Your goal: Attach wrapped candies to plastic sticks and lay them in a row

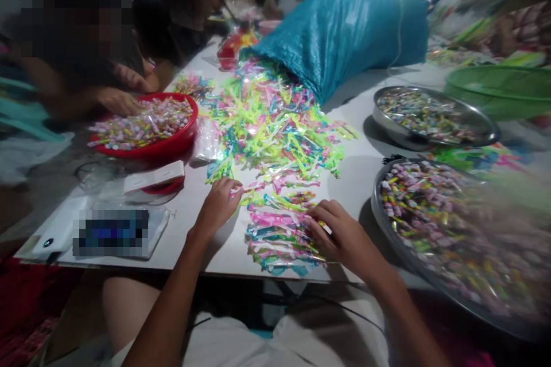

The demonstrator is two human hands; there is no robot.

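My left hand (pixel 218 204) rests on the white table (pixel 202 252), fingers curled and pinched on a thin wrapped strip at the edge of a heap of colourful plastic-wrapped toy pieces (pixel 275 126). My right hand (pixel 340 234) lies with bent fingers on a small bundle of pink and blue wrapped pieces (pixel 279 235) near the table's front edge, pinching something small and white.
A big steel tray of small candies (pixel 456 229) sits at my right, a second steel tray (pixel 430 114) behind it. A teal sack (pixel 344 28) lies at the back. Across the table a person's hands reach into a red bowl (pixel 150 126). A clear packet (pixel 112 229) lies left.
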